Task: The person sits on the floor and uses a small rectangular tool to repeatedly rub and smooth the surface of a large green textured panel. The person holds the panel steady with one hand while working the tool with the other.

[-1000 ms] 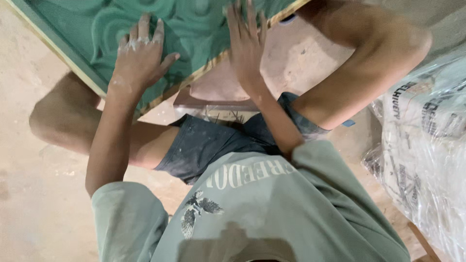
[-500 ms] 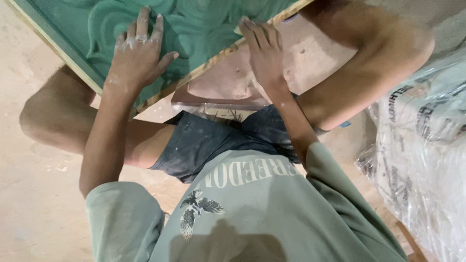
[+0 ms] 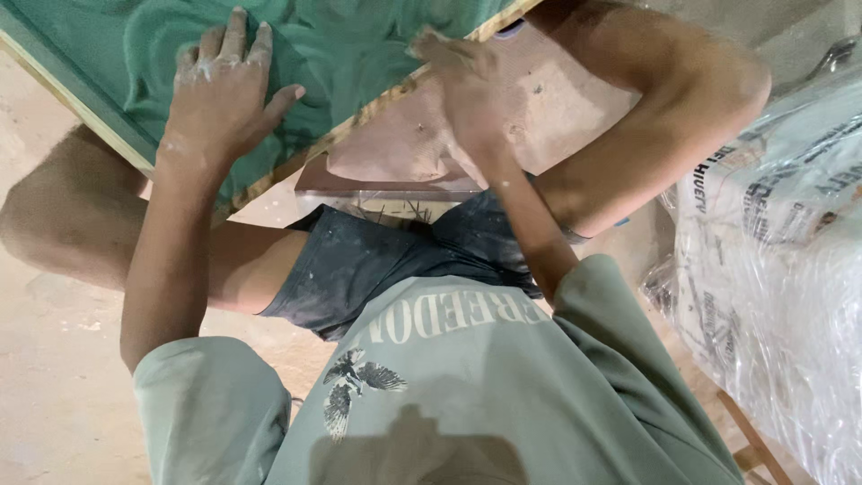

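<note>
Head view: a green relief panel point(image 3: 359, 54) in a wooden frame point(image 3: 81, 103) is seen resting tilted across the knees of a crouching person. The left hand point(image 3: 224, 99) is laid open and flat on the carved surface, fingers spread and dusted white. The right hand point(image 3: 458, 76) is pressed at the frame's lower edge; whether it grips cannot be told. The panel is judged stiff, fairly heavy and brittle in its relief, so it is best held by the frame. A plastic-wrapped bundle point(image 3: 772, 260) is seen at the right
</note>
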A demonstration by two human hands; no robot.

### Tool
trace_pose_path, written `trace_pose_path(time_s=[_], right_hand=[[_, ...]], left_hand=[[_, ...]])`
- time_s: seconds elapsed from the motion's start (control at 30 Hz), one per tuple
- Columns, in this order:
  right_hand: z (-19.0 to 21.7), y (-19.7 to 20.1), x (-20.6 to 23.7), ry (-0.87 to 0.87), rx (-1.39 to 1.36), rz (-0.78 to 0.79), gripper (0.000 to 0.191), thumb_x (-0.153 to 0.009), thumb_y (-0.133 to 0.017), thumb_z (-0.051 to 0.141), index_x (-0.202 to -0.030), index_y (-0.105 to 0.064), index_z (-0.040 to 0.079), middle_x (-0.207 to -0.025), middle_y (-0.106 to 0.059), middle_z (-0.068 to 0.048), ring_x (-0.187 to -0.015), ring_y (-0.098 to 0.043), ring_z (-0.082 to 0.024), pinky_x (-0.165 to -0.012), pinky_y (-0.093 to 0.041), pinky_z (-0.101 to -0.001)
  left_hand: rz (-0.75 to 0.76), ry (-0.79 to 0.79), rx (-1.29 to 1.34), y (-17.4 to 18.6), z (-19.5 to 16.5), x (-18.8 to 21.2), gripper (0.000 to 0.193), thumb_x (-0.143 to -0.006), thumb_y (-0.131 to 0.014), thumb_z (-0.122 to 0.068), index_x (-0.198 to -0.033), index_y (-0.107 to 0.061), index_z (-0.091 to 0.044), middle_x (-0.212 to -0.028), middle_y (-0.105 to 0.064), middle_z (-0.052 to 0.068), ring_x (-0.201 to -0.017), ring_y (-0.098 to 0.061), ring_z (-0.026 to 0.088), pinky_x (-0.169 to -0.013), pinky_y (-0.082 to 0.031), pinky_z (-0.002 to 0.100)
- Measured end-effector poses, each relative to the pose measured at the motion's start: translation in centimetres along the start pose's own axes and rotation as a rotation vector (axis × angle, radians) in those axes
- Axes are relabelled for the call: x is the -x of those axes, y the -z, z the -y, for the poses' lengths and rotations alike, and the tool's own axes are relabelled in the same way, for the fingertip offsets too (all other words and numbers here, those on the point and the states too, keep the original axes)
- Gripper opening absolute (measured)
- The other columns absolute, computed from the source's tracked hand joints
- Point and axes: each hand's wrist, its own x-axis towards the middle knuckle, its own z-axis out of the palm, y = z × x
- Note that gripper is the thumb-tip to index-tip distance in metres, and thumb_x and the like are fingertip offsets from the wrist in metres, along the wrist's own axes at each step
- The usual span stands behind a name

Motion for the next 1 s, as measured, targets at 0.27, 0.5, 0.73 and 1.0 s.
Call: trace_pose_path(time_s=[0.27,0.5,0.73,1.0], right_hand=[[-1.7,1.9,-1.6,0.128,-0.056,-0.152,0.064,-0.098,-0.064,-0.008,-0.157,-0.055,0.014,-0.163,-0.048,-0.003,-0.147,-0.046,-0.027,-0.114,-0.044,-0.0441],[-2.3,4.3,-2.0,-0.016,-0.256,-0.148,0.054,-0.106,-0.068,0.002,-0.154,-0.059,0.025,-0.163,-0.041,-0.014,-0.141,-0.045,-0.034,-0.116,-0.045,-0.0446],[-1.5,2.7,-2.6,0.015,-0.241,-0.201,0.045,-0.106,-0.069,0.011,-0.150,-0.065,0.022,-0.159,-0.044,-0.018,-0.139,-0.043,-0.039,-0.115,-0.039,-0.0509],[1.9,2.3,-4.5,-0.430,-0.337,-0.307,0.032,-0.095,-0.080,0.018,-0.126,-0.070,0.023,-0.130,-0.066,-0.003,-0.114,-0.055,-0.030,-0.096,-0.045,-0.0443]], left_hand=[[0.035,0.002,0.007,0.2,0.2,0.3,0.078,-0.096,-0.072,-0.049,-0.150,-0.055,0.005,-0.163,-0.041,0.029,-0.134,-0.051,0.046,-0.099,-0.045,0.060],[-0.035,-0.010,-0.017,-0.2,0.5,0.4,0.078,-0.095,-0.073,-0.049,-0.149,-0.057,0.004,-0.161,-0.043,0.029,-0.124,-0.056,0.045,-0.097,-0.047,0.056],[0.048,0.009,0.034,0.5,0.3,0.2,0.073,-0.104,-0.070,-0.048,-0.150,-0.054,0.006,-0.155,-0.047,0.029,-0.135,-0.054,0.045,-0.099,-0.045,0.058],[0.016,0.023,0.067,-0.4,0.4,0.3,0.074,-0.102,-0.071,-0.049,-0.152,-0.057,0.003,-0.160,-0.042,0.032,-0.127,-0.056,0.047,-0.102,-0.045,0.056]])
